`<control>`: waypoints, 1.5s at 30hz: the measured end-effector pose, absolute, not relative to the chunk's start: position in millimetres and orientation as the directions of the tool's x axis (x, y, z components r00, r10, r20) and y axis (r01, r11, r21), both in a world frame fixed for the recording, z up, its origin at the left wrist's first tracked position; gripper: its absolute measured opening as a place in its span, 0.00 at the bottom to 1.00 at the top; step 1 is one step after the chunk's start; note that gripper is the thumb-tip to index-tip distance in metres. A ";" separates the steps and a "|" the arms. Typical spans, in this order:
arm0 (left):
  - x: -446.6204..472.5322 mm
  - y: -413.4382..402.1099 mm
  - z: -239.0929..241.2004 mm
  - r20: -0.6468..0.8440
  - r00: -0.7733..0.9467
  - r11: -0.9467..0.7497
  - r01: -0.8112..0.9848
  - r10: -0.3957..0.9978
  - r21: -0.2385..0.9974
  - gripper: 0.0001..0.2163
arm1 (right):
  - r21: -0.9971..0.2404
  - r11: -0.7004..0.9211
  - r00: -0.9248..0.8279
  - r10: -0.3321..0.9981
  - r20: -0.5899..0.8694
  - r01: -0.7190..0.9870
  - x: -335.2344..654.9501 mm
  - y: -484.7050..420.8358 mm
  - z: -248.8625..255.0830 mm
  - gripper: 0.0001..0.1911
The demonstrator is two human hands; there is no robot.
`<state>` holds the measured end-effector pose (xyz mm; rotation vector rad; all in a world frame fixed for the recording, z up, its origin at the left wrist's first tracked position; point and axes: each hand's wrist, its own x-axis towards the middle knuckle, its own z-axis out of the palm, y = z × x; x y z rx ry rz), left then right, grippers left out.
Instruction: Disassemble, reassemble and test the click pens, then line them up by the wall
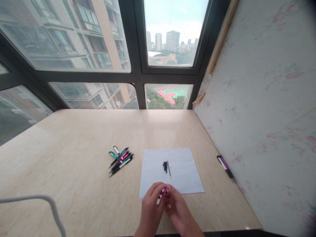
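My left hand point(153, 200) and my right hand point(176, 205) meet over the near edge of a sheet of paper point(182, 177). Between their closed fingertips is a pink pen barrel point(165, 191), seen end-on, with a dark part beside it. Most of the barrel is hidden by the fingers. Just beyond the hands, small black pen parts point(165, 166) lie side by side on the paper. Beside them rests a thin dark refill point(169, 169), its tip pointing toward me. Handwritten lines run along the paper's far part.
A pile of several click pens point(120, 161) lies left of the paper on the marble-patterned sill point(81, 138). Two pens point(225, 168) rest along the papered wall point(266, 108) at right. A grey curved tube point(49, 200) enters at lower left. Windows stand behind.
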<state>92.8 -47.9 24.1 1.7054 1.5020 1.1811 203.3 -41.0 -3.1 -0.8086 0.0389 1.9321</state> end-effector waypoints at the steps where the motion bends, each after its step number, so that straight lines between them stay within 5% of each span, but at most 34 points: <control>1: 93.0 -47.7 24.6 0.246 -0.019 -0.211 0.460 0.969 0.863 0.08 | -0.289 -0.504 -0.281 0.777 -0.563 -0.814 203.5 -40.7 -4.0 0.12; 6: 94.7 -45.1 28.9 0.278 -0.032 -0.237 0.433 0.960 0.870 0.07 | -0.248 -0.518 -0.288 0.744 -0.603 -0.819 204.2 -40.2 -6.4 0.11; 14: 96.2 -44.5 38.4 0.255 -0.103 -0.198 0.384 0.961 0.902 0.05 | -0.372 -0.498 -0.237 0.792 -0.562 -0.783 203.9 -38.8 1.1 0.12; 21: 91.3 -44.1 39.3 -0.008 -0.267 0.053 0.161 0.964 0.985 0.09 | -0.402 -0.513 -0.265 0.806 -0.529 -0.759 204.2 -35.7 10.9 0.13; 30: 92.6 -45.3 45.4 0.054 -0.172 -0.012 0.239 0.984 0.971 0.08 | -0.324 -0.538 -0.302 0.772 -0.559 -0.778 202.8 -37.6 3.5 0.12; 36: 92.3 -44.6 36.6 -0.185 -0.161 0.166 -0.123 0.969 0.978 0.11 | -0.379 -0.522 -0.290 0.803 -0.521 -0.764 204.0 -38.0 5.8 0.11; 41: 94.8 -40.3 30.2 -0.437 -0.098 0.298 -0.599 0.894 0.744 0.15 | -0.435 -0.530 -0.291 0.814 -0.503 -0.728 204.2 -39.2 6.2 0.13; 45: 95.2 -39.8 30.0 -0.421 -0.110 0.307 -0.526 0.901 0.793 0.14 | -0.519 -0.516 -0.258 0.833 -0.490 -0.681 206.3 -39.0 6.0 0.13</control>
